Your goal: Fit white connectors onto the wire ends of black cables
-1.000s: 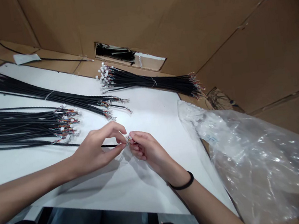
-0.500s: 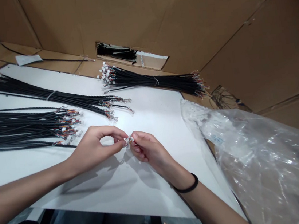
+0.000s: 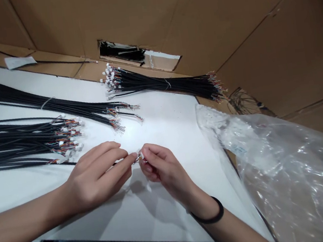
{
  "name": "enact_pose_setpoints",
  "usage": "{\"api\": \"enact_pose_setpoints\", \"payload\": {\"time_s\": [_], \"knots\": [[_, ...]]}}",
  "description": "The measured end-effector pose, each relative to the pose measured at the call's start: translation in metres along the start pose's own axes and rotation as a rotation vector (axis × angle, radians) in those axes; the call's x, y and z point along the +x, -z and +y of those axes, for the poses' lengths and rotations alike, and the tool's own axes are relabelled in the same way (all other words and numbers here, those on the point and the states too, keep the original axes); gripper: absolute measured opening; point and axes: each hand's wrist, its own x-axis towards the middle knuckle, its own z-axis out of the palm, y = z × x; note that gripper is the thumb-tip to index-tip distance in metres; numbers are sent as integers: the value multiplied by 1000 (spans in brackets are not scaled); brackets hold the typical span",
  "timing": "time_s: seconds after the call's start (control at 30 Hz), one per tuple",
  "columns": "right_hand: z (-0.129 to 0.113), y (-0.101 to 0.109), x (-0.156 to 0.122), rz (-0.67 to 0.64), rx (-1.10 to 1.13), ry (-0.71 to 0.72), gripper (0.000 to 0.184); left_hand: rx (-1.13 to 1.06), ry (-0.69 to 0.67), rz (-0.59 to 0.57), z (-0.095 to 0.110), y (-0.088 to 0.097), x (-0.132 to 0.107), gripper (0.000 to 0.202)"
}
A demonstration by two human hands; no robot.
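Mid-desk pinch: small white wire connector [image 3: 139,156] between right hand [image 3: 164,172] fingertips; black cable [image 3: 68,163] pinched in left hand [image 3: 96,177], long axis running left-right, fingertips nearly touching.

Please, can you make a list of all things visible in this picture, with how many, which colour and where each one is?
black cable bundles: 3, black with coloured wire ends and white connectors, on the white sheet
white sheet: 1, white, under the bundles and hands
cable end: 1, black cable with coloured wires, between the hands
clear plastic bag: 1, transparent, at right
cardboard walls: several panels, brown, behind the sheet
paper slip: 1, white, on the cardboard at back left
wire tangle: 1, dark, behind the bag
black band: 1, black, on the right wrist
left hand: 1, pinching the cable end
right hand: 1, pinching the cable end
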Motion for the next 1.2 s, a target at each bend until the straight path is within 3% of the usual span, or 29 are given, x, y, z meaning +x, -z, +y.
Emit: {"api": "enact_pose_setpoints", "payload": {"time_s": [0.2, 0.67, 0.87, 1.2], "knots": [[-2, -5, -6, -6, -23, 0, 34, 56, -22, -79, 1, 7, 0, 15], [-2, -8, -9, 18, -72, 10, 34, -35, 31, -168, 2, 8, 1, 18], [-2, -8, -10, 28, -157, 32, 35, -29, 49, -163, 3, 7, -1, 18], [-1, -10, -10, 167, -367, 103, 36, -74, 77, -126, 5, 3, -5, 24]]}}
